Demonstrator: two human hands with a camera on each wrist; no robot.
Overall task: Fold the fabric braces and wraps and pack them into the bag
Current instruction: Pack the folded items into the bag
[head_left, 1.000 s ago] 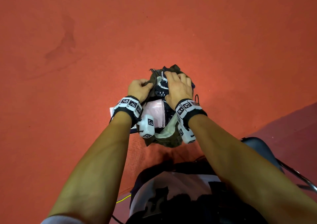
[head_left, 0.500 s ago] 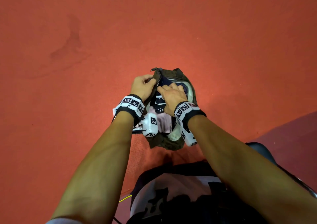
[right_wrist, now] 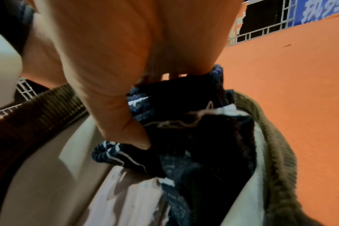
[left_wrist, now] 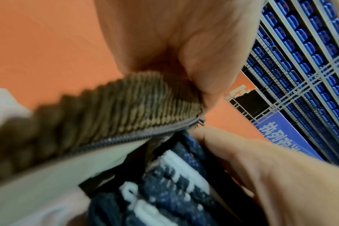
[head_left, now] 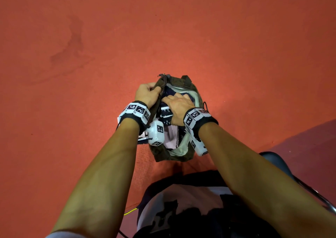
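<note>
A brown corduroy bag (head_left: 198, 99) with a pale lining stands open on the red floor. My left hand (head_left: 147, 94) pinches its left rim (left_wrist: 141, 107) beside the zipper and holds the mouth wide. My right hand (head_left: 179, 104) reaches inside the bag, thumb and fingers pressing on a dark blue knit brace (right_wrist: 143, 107) with white lettering (left_wrist: 176, 172). A pale pink wrap (head_left: 171, 135) lies in the bag nearer to me (right_wrist: 126, 197). The fingertips of my right hand are hidden behind the brace.
Red floor (head_left: 91, 55) spreads all around the bag. A dark bag or garment (head_left: 190, 210) lies at my knees, and a chair frame (head_left: 312, 192) stands at the right. White paper (head_left: 143, 134) pokes out under the bag's left side.
The bag's mouth has been pulled wider by my left hand. My right hand has slid from the top of the bundle down into the bag, pushing the blue brace in.
</note>
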